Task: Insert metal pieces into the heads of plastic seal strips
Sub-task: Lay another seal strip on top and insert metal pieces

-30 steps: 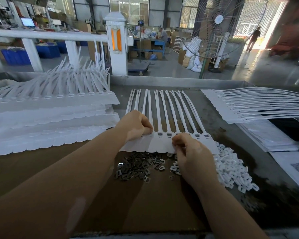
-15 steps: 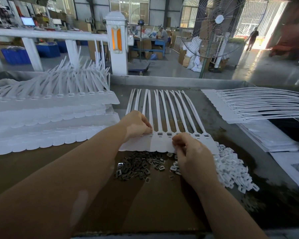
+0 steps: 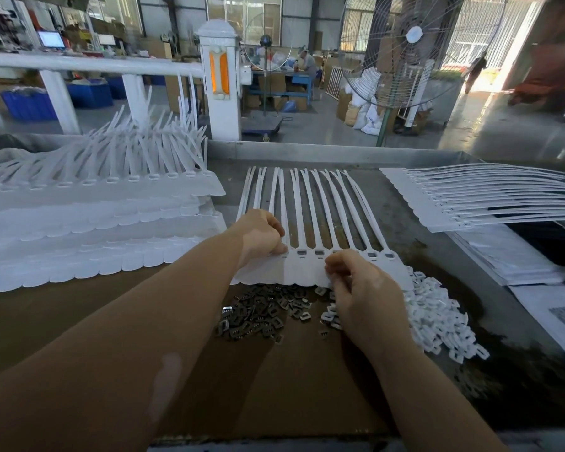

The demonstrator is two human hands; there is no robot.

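Observation:
A joined sheet of white plastic seal strips [image 3: 302,269] lies flat in front of me, its tails pointing away and its row of heads toward me. My left hand [image 3: 261,234] has curled fingers pinching the sheet at a head near its left end. My right hand [image 3: 362,288] hovers over the sheet's near edge with fingers curled, fingertips together as if pinching a small piece; the piece itself is hidden. A heap of small dark metal pieces [image 3: 258,313] lies just below the sheet, between my hands.
A pile of small white plastic caps [image 3: 437,318] sits right of my right hand. Stacked strip sheets [image 3: 88,230] fill the left of the table; another stack [image 3: 470,200] lies at the right. Printed papers [image 3: 555,308] lie at the far right. Brown cardboard [image 3: 274,386] covers the near table.
My right hand has edged slightly up toward the strip heads. My left hand keeps its pinch at the same spot.

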